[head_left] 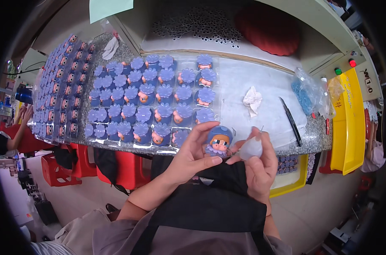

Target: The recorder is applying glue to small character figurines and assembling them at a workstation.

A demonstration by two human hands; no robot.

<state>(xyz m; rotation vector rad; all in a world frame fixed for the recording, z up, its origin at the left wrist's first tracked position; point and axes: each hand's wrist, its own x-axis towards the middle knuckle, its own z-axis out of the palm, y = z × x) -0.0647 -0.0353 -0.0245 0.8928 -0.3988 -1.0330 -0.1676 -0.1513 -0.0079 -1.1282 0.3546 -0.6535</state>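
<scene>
My left hand (192, 152) is closed round a small toy figure (219, 142) with a blue cap, orange hair and a purple scalloped collar. The figure is upright, its face turned toward me. Just right of it, my right hand (263, 168) grips a whitish, translucent squeeze bottle (251, 148) with a thin needle-like tip pointing up and away. The fingertips of both hands are close together near the figure's side. Beyond my left hand lies a clear plastic tray (187, 64) with rows of similar purple and blue figures (164, 92).
More filled trays (59, 91) stand at the left. Right of the main tray are a crumpled tissue (252, 101), a black craft knife (290, 121), a plastic bag (305, 95) and a yellow bin (348, 123). A red cushion (267, 29) sits on the shelf. Red stools (127, 170) stand below.
</scene>
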